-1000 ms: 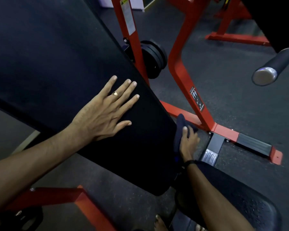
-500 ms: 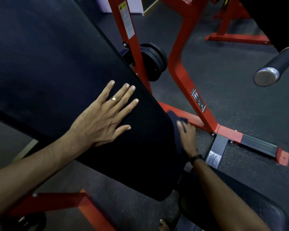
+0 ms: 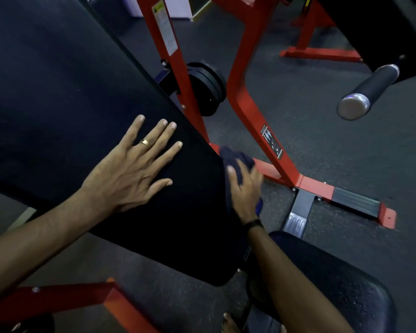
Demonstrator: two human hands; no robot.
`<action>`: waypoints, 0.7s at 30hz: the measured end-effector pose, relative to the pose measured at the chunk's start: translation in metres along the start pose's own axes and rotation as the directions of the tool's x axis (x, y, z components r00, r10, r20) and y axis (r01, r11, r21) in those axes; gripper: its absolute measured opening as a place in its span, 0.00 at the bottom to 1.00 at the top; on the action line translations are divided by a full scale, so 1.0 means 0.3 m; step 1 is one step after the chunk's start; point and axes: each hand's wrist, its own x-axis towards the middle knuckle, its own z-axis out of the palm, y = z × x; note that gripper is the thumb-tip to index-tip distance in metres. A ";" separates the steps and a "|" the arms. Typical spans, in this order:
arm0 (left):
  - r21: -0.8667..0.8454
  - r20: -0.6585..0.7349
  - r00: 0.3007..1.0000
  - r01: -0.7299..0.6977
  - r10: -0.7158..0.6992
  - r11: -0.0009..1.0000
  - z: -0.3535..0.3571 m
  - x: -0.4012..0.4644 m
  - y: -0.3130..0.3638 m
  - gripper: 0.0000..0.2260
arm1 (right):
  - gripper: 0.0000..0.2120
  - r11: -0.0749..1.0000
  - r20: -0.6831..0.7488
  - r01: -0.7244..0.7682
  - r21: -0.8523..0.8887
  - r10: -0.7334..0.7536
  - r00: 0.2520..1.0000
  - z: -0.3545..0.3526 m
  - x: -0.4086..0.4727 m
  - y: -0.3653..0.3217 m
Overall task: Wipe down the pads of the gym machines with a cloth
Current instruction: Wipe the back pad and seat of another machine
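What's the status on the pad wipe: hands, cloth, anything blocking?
Left hand flat on the pad, fingers straight. Right hand presses the cloth against the pad's right edge. Nothing blocking; red frame close behind the cloth.

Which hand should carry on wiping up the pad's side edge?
Right. The right hand already presses the cloth against the pad at its side edge. The left hand lies flat on the pad's face, bracing it, with no cloth.
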 end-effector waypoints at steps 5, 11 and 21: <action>0.024 0.026 1.000 0.012 -0.012 1.000 -0.016 0.009 -0.005 0.34 | 0.34 0.925 -0.124 -0.377 -0.053 0.369 0.921 0.002 -0.234 0.241; 0.028 0.033 0.999 0.018 -0.019 0.999 -0.016 0.003 0.007 0.34 | 0.34 0.859 -0.226 -0.513 -0.001 0.499 0.836 0.065 -0.538 0.162; 0.004 0.001 1.000 0.016 -0.016 1.000 -0.009 0.017 -0.006 0.34 | 0.21 0.966 -0.392 -0.259 0.015 0.244 0.887 0.090 -0.131 -0.004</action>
